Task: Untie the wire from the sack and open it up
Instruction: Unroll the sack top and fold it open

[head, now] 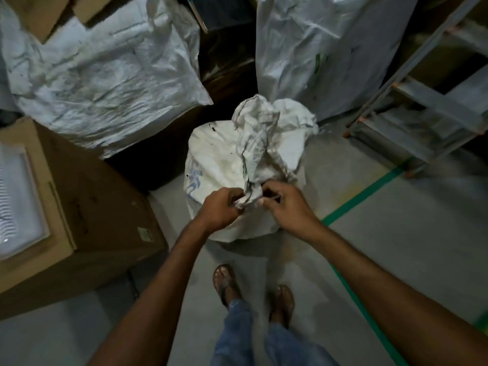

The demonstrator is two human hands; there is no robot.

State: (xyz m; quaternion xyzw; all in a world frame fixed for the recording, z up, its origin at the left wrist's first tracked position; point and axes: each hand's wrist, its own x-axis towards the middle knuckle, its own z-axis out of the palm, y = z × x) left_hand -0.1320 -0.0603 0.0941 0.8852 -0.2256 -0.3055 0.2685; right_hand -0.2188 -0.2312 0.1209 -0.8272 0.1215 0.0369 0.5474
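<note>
Sack (224, 157) neck points away — left hand (219, 207), right hand (286, 204) seemingly gripping

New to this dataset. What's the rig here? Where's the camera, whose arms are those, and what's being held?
There is no robot. One wide-angle camera sits on a person's head and looks down, so the arms are the wearer's own. The left hand and right hand both pinch the bunched neck of a white sack standing on the floor. The wire is too small to make out. Around the sack are a cardboard box, bigger white sacks, a metal rack and a green tape line. The wearer's sandalled feet show below.
</note>
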